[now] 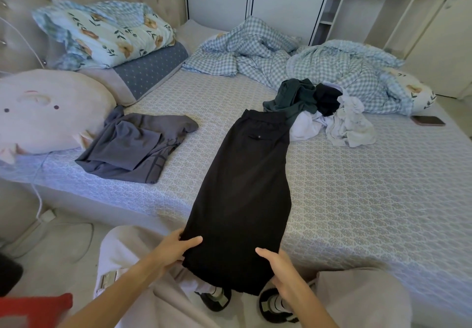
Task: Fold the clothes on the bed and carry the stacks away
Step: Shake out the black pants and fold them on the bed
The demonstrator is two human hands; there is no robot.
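Black shorts (245, 182), folded in half lengthwise, lie stretched from the middle of the bed (357, 187) over its near edge. My left hand (173, 248) pinches the left hem corner, thumb on top. My right hand (281, 269) grips the right hem corner, where the cloth hangs past the mattress. A grey garment (132, 146) lies loosely folded to the left. Behind the shorts' waistband sits a pile of unfolded clothes (324, 113) in dark green, black and white.
A pig-shaped cushion (43, 113) and stacked pillows (109, 36) fill the left head end. A rumpled checked duvet (319, 57) lies at the back. A phone (429, 120) rests at the right. White wardrobe shelves (357, 8) stand behind the bed.
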